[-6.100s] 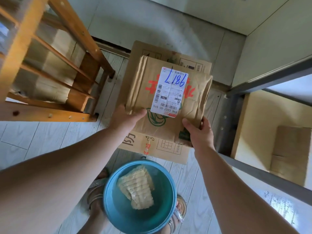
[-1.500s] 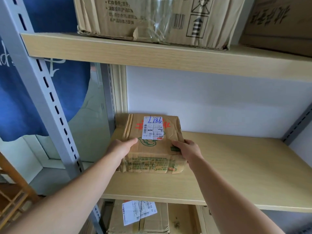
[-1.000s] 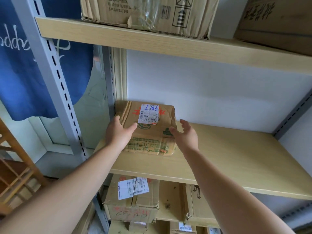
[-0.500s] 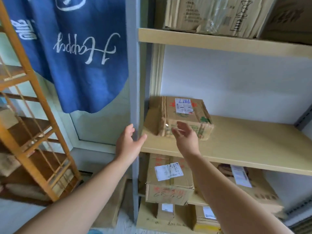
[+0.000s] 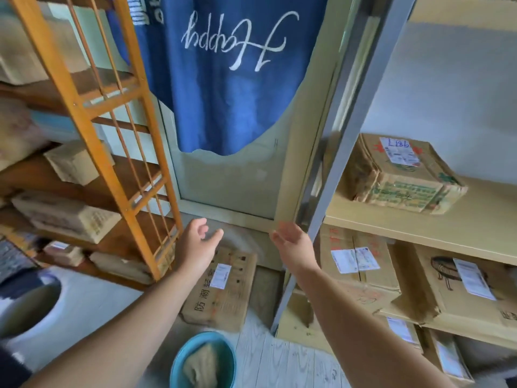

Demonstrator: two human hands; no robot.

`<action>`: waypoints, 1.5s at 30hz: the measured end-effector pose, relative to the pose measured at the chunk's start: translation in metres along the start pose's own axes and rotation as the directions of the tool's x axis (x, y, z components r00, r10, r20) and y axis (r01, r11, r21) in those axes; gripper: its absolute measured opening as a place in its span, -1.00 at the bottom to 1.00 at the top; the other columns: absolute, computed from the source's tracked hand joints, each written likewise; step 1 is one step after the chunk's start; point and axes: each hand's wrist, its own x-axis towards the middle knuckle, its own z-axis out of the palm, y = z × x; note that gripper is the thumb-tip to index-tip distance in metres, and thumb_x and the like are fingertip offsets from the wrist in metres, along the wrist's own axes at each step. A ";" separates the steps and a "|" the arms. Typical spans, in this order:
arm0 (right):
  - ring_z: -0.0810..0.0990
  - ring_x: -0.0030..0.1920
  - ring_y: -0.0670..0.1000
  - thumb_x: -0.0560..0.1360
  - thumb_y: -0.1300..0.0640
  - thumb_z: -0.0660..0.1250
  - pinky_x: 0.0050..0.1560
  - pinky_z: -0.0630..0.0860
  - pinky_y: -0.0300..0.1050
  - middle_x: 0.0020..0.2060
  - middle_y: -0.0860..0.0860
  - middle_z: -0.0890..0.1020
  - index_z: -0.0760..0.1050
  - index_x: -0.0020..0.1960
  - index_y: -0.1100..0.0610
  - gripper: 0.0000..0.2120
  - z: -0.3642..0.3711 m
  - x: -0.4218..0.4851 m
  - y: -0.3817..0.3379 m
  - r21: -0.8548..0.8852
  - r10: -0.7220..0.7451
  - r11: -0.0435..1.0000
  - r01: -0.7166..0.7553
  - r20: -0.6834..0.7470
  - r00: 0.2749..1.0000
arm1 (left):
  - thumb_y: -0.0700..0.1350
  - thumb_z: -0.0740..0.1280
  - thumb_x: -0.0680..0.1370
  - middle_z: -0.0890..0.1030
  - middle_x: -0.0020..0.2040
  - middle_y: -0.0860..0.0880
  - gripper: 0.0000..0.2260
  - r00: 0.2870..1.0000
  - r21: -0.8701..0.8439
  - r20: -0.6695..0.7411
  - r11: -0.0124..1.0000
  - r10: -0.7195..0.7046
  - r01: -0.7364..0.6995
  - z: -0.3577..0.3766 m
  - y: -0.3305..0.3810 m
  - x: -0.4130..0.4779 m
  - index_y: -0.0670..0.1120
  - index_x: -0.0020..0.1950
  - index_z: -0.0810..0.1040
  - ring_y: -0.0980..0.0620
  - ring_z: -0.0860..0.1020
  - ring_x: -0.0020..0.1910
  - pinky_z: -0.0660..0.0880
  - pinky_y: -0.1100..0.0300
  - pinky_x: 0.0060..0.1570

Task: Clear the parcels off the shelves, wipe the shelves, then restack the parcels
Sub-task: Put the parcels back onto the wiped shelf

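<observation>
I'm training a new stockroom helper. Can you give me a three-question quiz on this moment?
1. True or false: the left hand grips a parcel.
2. Where does the parcel marked 9817 sit?
A. on the floor
B. on the light wooden shelf, at its left end
C. in the blue basin
3. Fill in: the flat box on the floor lies between the orange rack and the ____ upright.

Key: 1 false, both it and the right hand are empty and open; 2 B; 3 grey metal.
</observation>
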 end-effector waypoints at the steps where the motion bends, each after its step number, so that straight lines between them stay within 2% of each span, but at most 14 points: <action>1: 0.51 0.05 -0.02 0.54 0.07 0.30 0.04 0.38 -0.20 0.00 -0.02 0.54 0.47 0.20 0.14 -0.73 0.008 0.008 0.002 -0.019 0.011 1.000 -0.010 0.025 1.000 | -0.11 0.39 0.50 0.50 0.27 -0.16 -0.56 1.000 0.001 0.001 1.000 -0.015 0.015 -0.001 -0.007 0.010 -0.18 0.34 0.39 -0.10 0.49 0.22 0.41 -0.02 0.25; 11: 0.54 -0.05 0.09 0.55 0.05 0.25 -0.03 0.46 -0.05 0.01 0.16 0.59 0.46 0.22 0.23 -0.67 0.078 0.135 0.045 -0.176 0.297 0.942 -0.285 0.044 0.954 | -0.08 0.38 0.51 0.52 0.29 -0.10 -0.56 0.989 0.107 0.006 0.984 -0.147 0.145 0.000 -0.056 0.122 -0.14 0.35 0.39 -0.03 0.49 0.26 0.41 0.03 0.27; 13: 0.51 -0.04 0.07 0.56 0.04 0.25 -0.07 0.42 -0.12 0.09 0.14 0.58 0.43 0.29 0.21 -0.63 0.088 0.154 0.051 -0.200 0.318 0.932 -0.303 0.051 0.947 | -0.07 0.39 0.50 0.52 0.29 -0.11 -0.54 0.988 0.126 0.024 0.980 -0.155 0.151 -0.002 -0.066 0.145 -0.16 0.35 0.40 -0.03 0.49 0.27 0.42 0.00 0.27; 16: 0.46 -0.10 0.01 0.57 0.03 0.22 -0.18 0.38 -0.17 0.02 0.06 0.56 0.41 0.32 0.15 -0.64 0.105 0.179 0.068 -0.286 0.381 0.893 -0.349 0.063 0.922 | -0.06 0.39 0.50 0.49 0.32 -0.14 -0.52 0.982 0.158 0.054 0.973 -0.181 0.170 0.004 -0.090 0.173 -0.18 0.37 0.39 -0.07 0.48 0.28 0.41 -0.01 0.28; 18: 0.50 0.00 0.06 0.57 0.05 0.21 -0.06 0.41 -0.13 0.08 0.08 0.56 0.42 0.31 0.13 -0.65 0.115 0.185 0.085 -0.297 0.417 0.875 -0.383 0.061 0.907 | -0.02 0.37 0.51 0.47 0.34 -0.13 -0.51 0.977 0.200 0.071 0.962 -0.201 0.184 0.012 -0.109 0.182 -0.16 0.39 0.37 -0.07 0.48 0.28 0.43 0.04 0.24; 21: 0.47 0.18 0.10 0.58 0.10 0.17 0.03 0.34 -0.13 0.27 0.12 0.50 0.37 0.38 0.13 -0.62 0.149 0.206 0.135 -0.302 0.467 0.853 -0.427 0.073 0.881 | -0.04 0.36 0.52 0.46 0.35 -0.15 -0.51 0.957 0.223 0.104 0.944 -0.272 0.244 0.031 -0.163 0.214 -0.18 0.39 0.35 -0.08 0.48 0.28 0.40 0.15 0.14; 23: 0.49 0.03 0.08 0.57 0.10 0.18 -0.08 0.35 -0.15 0.14 0.13 0.54 0.41 0.35 0.12 -0.63 0.179 0.215 0.180 -0.306 0.526 0.819 -0.486 0.060 0.848 | -0.08 0.38 0.51 0.47 0.33 -0.18 -0.52 0.932 0.226 0.121 0.924 -0.342 0.310 0.046 -0.211 0.236 -0.21 0.37 0.36 -0.10 0.48 0.27 0.39 0.17 0.12; 25: 0.47 -0.11 0.06 0.49 -0.01 0.20 -0.20 0.33 -0.14 -0.08 0.08 0.52 0.50 0.17 0.07 -0.69 0.204 0.219 0.222 -0.284 0.565 0.796 -0.534 0.033 0.824 | -0.10 0.39 0.50 0.49 0.31 -0.20 -0.53 0.907 0.227 0.127 0.902 -0.402 0.368 0.057 -0.256 0.252 -0.22 0.36 0.37 -0.11 0.49 0.25 0.39 0.16 0.15; 27: 0.47 -0.14 0.08 0.41 -0.08 0.21 -0.23 0.33 -0.13 -0.14 0.05 0.52 0.48 0.03 0.06 -0.71 0.229 0.224 0.267 -0.284 0.613 0.759 -0.587 0.008 0.790 | -0.04 0.42 0.48 0.49 0.29 -0.21 -0.49 0.882 0.223 0.135 0.882 -0.451 0.416 0.068 -0.303 0.269 -0.20 0.36 0.38 -0.12 0.49 0.24 0.41 0.08 0.21; 30: 0.53 0.04 0.13 0.50 -0.02 0.29 -0.04 0.41 -0.06 0.03 0.10 0.58 0.49 0.20 0.15 -0.65 0.265 0.236 0.344 -0.323 0.659 0.709 -0.627 -0.013 0.752 | 0.06 0.43 0.39 0.51 0.27 -0.21 -0.38 0.855 0.237 0.140 0.856 -0.499 0.460 0.088 -0.378 0.295 -0.21 0.35 0.39 -0.12 0.51 0.21 0.41 0.00 0.24; 36: 0.55 0.14 0.16 0.53 -0.12 0.26 0.07 0.54 0.06 0.23 0.11 0.55 0.37 0.35 0.12 -0.51 0.329 0.257 0.471 -0.436 0.680 0.644 -0.629 -0.051 0.732 | -0.01 0.38 0.51 0.48 0.32 -0.14 -0.49 0.807 0.338 0.106 0.784 -0.581 0.520 0.124 -0.506 0.319 -0.17 0.38 0.35 -0.08 0.50 0.23 0.42 0.09 0.14; 38: 0.54 0.12 0.15 0.53 -0.09 0.28 -0.04 0.50 -0.02 0.23 0.12 0.53 0.32 0.39 0.13 -0.49 0.341 0.265 0.493 -0.395 0.681 0.661 -0.637 -0.039 0.731 | 0.03 0.35 0.52 0.44 0.36 -0.12 -0.47 0.793 0.353 0.088 0.763 -0.603 0.542 0.134 -0.531 0.326 -0.15 0.42 0.31 -0.08 0.47 0.26 0.42 0.14 0.08; 41: 0.55 -0.13 0.05 0.51 -0.05 0.32 -0.24 0.44 -0.15 0.07 0.09 0.59 0.34 0.35 0.11 -0.53 0.358 0.274 0.534 -0.311 0.682 0.687 -0.657 -0.035 0.730 | 0.12 0.35 0.50 0.35 0.43 -0.11 -0.36 0.773 0.394 0.057 0.726 -0.631 0.564 0.154 -0.580 0.335 -0.11 0.47 0.23 -0.10 0.40 0.35 0.41 0.00 0.26; 45: 0.56 0.01 0.08 0.44 0.05 0.43 -0.03 0.49 -0.05 0.08 0.03 0.52 0.18 0.38 0.06 -0.37 0.369 0.286 0.571 -0.001 0.729 0.682 -0.731 -0.081 0.680 | 0.25 0.37 0.42 0.30 0.46 -0.11 -0.21 0.722 0.402 0.052 0.677 -0.690 0.617 0.172 -0.630 0.347 -0.08 0.50 0.16 -0.13 0.35 0.38 0.36 -0.10 0.31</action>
